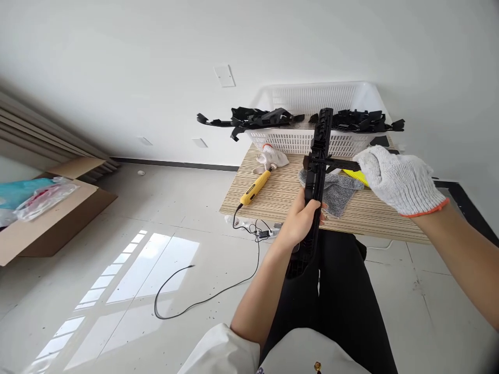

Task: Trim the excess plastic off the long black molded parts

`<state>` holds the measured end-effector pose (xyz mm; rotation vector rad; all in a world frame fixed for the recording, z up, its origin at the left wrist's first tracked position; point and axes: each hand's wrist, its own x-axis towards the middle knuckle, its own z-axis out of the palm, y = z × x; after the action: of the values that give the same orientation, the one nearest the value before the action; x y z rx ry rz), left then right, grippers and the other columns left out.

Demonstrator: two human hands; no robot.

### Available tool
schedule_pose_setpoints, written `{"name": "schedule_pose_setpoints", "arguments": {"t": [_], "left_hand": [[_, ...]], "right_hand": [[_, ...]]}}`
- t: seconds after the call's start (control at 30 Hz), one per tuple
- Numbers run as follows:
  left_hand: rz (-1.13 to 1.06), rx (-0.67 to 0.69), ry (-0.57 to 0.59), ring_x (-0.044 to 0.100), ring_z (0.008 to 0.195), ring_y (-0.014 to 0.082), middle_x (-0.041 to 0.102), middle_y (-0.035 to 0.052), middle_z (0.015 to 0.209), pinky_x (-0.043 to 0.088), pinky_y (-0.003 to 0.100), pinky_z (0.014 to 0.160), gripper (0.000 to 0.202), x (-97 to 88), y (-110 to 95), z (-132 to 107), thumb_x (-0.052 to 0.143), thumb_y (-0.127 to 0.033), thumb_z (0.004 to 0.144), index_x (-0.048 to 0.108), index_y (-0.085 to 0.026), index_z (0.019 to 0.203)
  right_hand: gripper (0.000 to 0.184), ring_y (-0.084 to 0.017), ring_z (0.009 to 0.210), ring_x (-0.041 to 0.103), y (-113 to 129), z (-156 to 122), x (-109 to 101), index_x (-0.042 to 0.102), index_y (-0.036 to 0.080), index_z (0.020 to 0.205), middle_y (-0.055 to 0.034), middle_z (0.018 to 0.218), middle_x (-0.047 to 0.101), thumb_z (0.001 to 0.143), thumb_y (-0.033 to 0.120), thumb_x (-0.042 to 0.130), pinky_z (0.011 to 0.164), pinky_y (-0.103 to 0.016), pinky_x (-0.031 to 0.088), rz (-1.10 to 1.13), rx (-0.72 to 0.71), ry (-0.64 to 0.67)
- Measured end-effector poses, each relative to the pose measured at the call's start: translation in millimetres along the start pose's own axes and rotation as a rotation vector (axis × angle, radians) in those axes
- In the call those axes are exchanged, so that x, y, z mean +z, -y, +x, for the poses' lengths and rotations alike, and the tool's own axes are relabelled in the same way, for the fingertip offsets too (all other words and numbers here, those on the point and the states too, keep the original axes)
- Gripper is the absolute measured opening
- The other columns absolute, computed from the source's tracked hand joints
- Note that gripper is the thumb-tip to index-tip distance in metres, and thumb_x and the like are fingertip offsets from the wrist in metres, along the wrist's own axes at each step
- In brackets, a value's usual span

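When the long black ribbed plastic part is handled: likely light and stiff; hold the solid lower body.
Part position: left of the right hand, by the striped wood-toned bench.
Left hand: bare, wrapped around its lower half.
Right hand: white-gloved, grasping a slim black bar.

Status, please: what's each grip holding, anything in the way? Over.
Left grip: bare, around long black part. Right grip: gloved, holding dark piece at its side, contact unclear. Grey cloth behind, not visibly blocking.
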<state>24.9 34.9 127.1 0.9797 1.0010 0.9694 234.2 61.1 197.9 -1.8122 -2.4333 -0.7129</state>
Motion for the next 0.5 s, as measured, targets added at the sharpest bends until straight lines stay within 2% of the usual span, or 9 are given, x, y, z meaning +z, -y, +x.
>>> {"name": "schedule_pose_setpoints", "arguments": {"t": [0.13, 0.3, 0.4, 0.5], "left_hand": [[0.015, 0.001, 0.031, 0.060, 0.059, 0.0096, 0.064, -0.0004, 0.087, 0.052, 0.025, 0.057, 0.010, 3.1, 10, -1, 0.054, -0.024, 0.085, 0.051, -0.020, 0.093], [-0.012, -0.038, 0.107, 0.062, 0.064, 0.0096, 0.062, -0.0015, 0.090, 0.054, 0.025, 0.059, 0.014, 1.5, 22, -5, 0.057, -0.023, 0.087, 0.047, -0.021, 0.098], [-0.015, -0.037, 0.156, 0.061, 0.064, 0.0093, 0.061, -0.0021, 0.088, 0.054, 0.025, 0.060, 0.016, -1.0, 30, -6, 0.059, -0.025, 0.088, 0.047, -0.022, 0.098], [-0.047, -0.015, 0.151, 0.062, 0.064, 0.0095, 0.062, -0.0015, 0.088, 0.054, 0.025, 0.060, 0.018, 0.3, 41, -4, 0.061, -0.028, 0.089, 0.047, -0.021, 0.099]], "right_hand": [[0.064, -0.012, 0.053, 0.012, -2, -4, 2, 0.072, 0.013, 0.109, -0.0087, 0.086, 0.066, 0.104, 0.019, 0.008, 0.053, -0.032, 0.014, -0.066, 0.016, 0.041], [0.060, -0.012, 0.051, 0.016, -5, -12, 22, 0.072, 0.013, 0.097, -0.0070, 0.076, 0.063, 0.099, 0.011, 0.012, 0.053, -0.031, 0.015, -0.083, 0.001, 0.055], [0.056, -0.013, 0.049, 0.026, -6, -15, 36, 0.073, 0.013, 0.103, -0.0080, 0.077, 0.065, 0.100, 0.015, 0.017, 0.053, -0.031, 0.014, -0.059, 0.001, 0.053], [0.053, -0.013, 0.051, 0.040, -1, -17, 43, 0.072, 0.011, 0.111, -0.0106, 0.078, 0.069, 0.103, 0.025, 0.022, 0.054, -0.031, 0.013, -0.013, 0.028, 0.053]]}}
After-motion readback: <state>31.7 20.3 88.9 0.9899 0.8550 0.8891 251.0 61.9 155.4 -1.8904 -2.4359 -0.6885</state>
